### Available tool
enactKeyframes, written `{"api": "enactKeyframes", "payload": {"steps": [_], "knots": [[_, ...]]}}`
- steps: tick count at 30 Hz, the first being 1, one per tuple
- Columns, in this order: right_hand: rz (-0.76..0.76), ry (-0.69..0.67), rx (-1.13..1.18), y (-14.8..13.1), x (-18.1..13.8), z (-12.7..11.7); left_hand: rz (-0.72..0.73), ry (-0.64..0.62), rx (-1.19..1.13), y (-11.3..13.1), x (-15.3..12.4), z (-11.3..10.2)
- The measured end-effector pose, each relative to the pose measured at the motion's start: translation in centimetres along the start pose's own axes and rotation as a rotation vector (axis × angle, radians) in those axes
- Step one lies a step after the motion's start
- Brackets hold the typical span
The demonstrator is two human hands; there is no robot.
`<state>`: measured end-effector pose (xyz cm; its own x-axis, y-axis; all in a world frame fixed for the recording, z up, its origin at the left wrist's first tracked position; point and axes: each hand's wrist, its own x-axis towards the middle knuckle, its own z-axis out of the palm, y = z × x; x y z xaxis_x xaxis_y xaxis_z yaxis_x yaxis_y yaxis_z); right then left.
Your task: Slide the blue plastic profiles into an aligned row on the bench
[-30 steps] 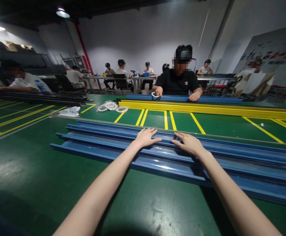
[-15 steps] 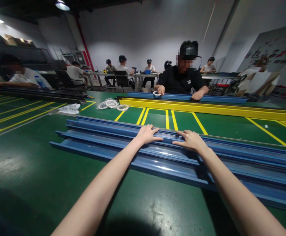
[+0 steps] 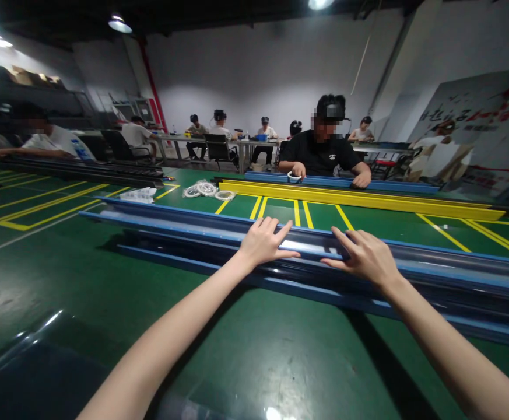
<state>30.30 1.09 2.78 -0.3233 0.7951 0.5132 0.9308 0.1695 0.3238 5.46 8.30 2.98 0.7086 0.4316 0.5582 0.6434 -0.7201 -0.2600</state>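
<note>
A long blue channel profile (image 3: 171, 224) spans the view, raised above the other blue profiles (image 3: 171, 260), which lie on the green table (image 3: 118, 326). Across its middle is my left hand (image 3: 263, 242), thumb on the near edge and fingers over the far edge. A short way to the right my right hand (image 3: 365, 254) grips the same profile in a similar way. Fingertips of both hands are partly hidden behind the far edge. The raised profile covers much of the stack below, so I cannot tell how the lower pieces are arranged.
Beyond lies a long yellow profile (image 3: 350, 198), with another blue profile (image 3: 394, 185) behind it. A co-worker in black (image 3: 319, 153) holds a white ring there. Rolls in clear wrap (image 3: 206, 188) and a plastic bag (image 3: 138, 195) lie left. Dark profiles (image 3: 92, 169) stand farther left.
The top blue profile has come up off the stack and shifted left, with both my hands on it. My right hand has moved slightly right. The view has tilted up a little.
</note>
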Motion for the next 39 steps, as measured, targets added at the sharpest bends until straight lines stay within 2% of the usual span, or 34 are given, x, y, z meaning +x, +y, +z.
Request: {"api": "enactKeyframes", "payload": {"steps": [3,7,15,20,27,39], "knots": [[-0.029,-0.013,0.026,-2.1,-2.8,-1.8,-0.024,0.007,-0.030,1.9,-3.2,-1.7],[-0.046,-0.052,0.039,-4.8,-5.8,-3.3,-0.038,-0.026,-0.054,3.7,-6.9,-2.7],[-0.017,-0.139,0.070,-8.9,-8.7,-3.8,-0.020,-0.082,-0.067,4.9,-11.0,-2.3],[0.032,-0.182,0.090,-10.5,-9.7,-3.0,0.006,-0.125,-0.082,5.0,-12.0,-1.6],[0.064,-0.235,0.089,-11.8,-9.6,-2.6,0.045,-0.150,-0.063,4.1,-12.4,-0.9],[0.082,-0.297,0.104,-13.0,-9.0,-2.7,0.025,-0.161,-0.099,3.2,-13.2,-0.9]]}}
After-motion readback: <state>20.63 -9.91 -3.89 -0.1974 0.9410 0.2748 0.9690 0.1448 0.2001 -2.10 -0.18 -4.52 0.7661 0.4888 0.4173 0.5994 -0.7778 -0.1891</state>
